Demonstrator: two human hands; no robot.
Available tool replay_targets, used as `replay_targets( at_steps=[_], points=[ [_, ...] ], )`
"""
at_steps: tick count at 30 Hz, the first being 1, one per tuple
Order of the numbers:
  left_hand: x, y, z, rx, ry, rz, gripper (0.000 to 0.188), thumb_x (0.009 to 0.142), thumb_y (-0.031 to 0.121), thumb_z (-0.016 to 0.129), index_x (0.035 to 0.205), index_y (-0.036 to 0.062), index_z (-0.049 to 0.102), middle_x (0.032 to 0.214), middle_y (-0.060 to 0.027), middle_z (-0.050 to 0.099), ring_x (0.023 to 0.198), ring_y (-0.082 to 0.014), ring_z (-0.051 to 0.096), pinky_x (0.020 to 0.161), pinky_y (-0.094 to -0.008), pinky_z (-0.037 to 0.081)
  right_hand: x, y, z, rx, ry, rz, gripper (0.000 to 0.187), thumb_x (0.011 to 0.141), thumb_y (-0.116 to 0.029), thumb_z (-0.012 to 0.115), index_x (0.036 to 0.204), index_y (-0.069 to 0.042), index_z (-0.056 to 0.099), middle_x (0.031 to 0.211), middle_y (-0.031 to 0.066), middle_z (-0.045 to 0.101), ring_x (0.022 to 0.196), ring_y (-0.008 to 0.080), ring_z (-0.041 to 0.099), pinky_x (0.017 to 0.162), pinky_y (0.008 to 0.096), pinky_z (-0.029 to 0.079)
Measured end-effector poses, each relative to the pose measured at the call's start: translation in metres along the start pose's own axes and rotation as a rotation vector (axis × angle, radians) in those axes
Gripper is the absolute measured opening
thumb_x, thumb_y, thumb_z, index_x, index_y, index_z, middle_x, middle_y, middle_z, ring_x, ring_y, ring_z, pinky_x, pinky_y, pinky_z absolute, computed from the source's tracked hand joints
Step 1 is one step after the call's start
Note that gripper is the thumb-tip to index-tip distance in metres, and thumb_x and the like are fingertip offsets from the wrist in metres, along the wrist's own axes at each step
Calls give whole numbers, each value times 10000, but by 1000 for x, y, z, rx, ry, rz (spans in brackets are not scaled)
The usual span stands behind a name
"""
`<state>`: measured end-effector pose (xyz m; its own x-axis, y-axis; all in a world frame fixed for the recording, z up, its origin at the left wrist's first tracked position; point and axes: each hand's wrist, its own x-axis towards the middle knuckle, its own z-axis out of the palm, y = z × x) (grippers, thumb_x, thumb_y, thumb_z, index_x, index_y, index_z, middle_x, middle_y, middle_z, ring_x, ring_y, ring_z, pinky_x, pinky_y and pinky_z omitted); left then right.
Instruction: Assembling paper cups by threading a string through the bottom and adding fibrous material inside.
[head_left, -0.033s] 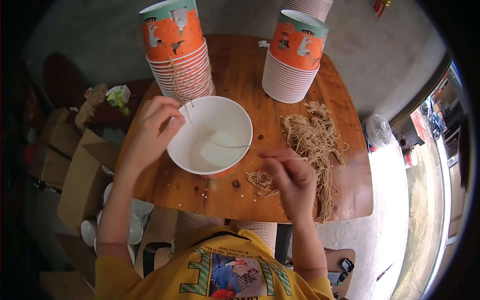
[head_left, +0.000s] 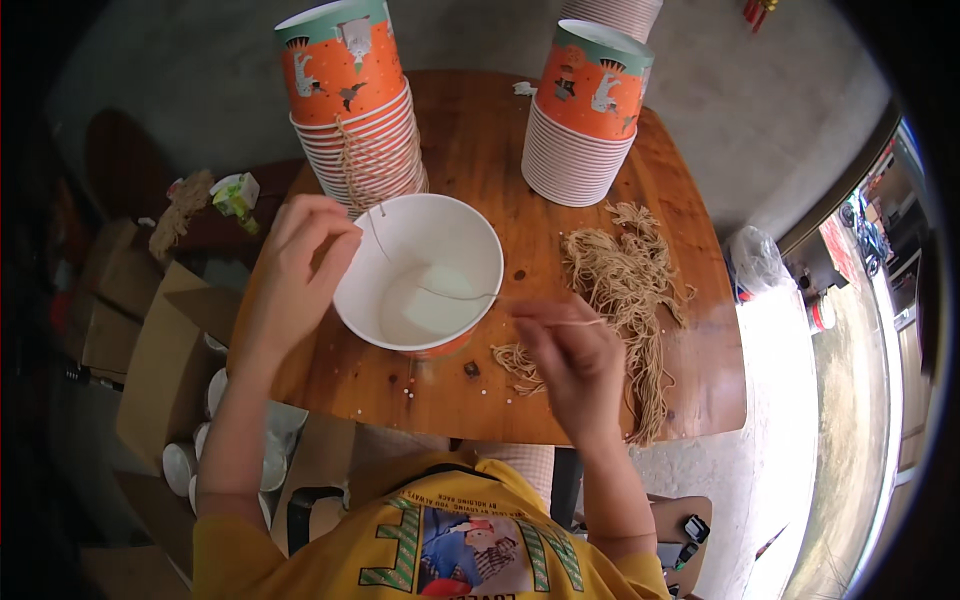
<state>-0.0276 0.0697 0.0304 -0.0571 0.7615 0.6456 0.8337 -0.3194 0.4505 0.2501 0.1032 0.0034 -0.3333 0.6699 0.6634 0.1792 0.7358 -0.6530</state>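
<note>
The wooden table (head_left: 470, 140) lies under the left hand (head_left: 300, 250) and the right hand (head_left: 575, 355). Beyond the left hand stands a tall bucket stack (head_left: 352, 90); another stack (head_left: 588, 120) is beyond the right hand. The white-lined bucket (head_left: 445, 235) sits between the hands, upright, and the left fingers are at its near-left rim. Just beyond and right of the right hand lies a heap of tan cord (head_left: 630, 275). The right fingers seem to pinch a thin cord (head_left: 457, 297), which crosses the bucket's right side; whether the left fingers grip anything, I cannot tell. Smallest, a short strand (head_left: 379, 238) hangs inside the bucket beside the left hand. Since the previous picture almost nothing has changed, so the threading looks unfinished.
</note>
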Motion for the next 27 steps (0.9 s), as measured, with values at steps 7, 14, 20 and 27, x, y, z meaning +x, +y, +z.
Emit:
replay_targets(
  at_steps=[7,14,20,27],
  points=[
    [-16,92,18,-375,-357,-60,285,801,122,750,1039,63,605,973,-65,530,916,-211,555,754,-329,468,4,-33,8,-267,-171,-9,224,744,-26,724,957,-95,716,822,64,560,699,221,596,608,337,508],
    [-17,94,50,-345,-112,152,137,831,10,692,908,36,582,855,-38,525,803,-158,529,717,-280,447,0,-21,5,-266,-162,85,91,770,-30,717,850,-41,676,858,69,570,766,227,600,665,323,510],
    [10,96,46,-1010,-261,-368,134,940,143,633,903,28,575,881,20,548,836,-53,505,775,-217,426,10,-4,-7,68,-125,40,143,857,-96,685,972,-13,699,1225,120,583,991,234,594,809,310,495],
    [20,85,42,-936,-342,-291,73,906,92,654,926,38,610,948,10,544,874,-63,519,823,-230,431,25,-14,-1,933,-156,560,121,955,-123,608,1019,-23,624,895,-41,629,795,30,557,692,198,446]
  ],
)
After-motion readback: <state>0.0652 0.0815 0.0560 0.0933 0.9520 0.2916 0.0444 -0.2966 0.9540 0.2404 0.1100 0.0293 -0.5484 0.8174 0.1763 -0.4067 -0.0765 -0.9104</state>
